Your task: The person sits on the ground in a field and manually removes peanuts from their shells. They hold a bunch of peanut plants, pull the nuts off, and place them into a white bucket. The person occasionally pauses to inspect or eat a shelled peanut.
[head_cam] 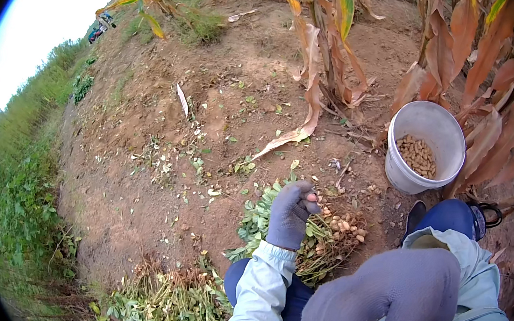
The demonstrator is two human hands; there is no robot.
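My left hand [294, 213], in a grey knitted glove with a bare fingertip showing, is curled above a bunch of uprooted peanut plants [325, 243]. Whether it grips a stem cannot be told. Peanut pods [344, 226] hang among the roots at the bunch's right end. My right hand [384, 294], gloved in grey too, is raised close to the camera at the bottom; its fingers are bent and the palm side is hidden. A white plastic bucket [397, 167] with peanuts [416, 156] in its bottom stands to the right.
A heap of pulled peanut plants [174, 310] lies at lower left. Dry corn stalks [326, 55] rise at the top and right, one long leaf reaching over the soil [137, 122]. Green weeds [21, 204] line the left. Distant figures [101, 28] show at upper left.
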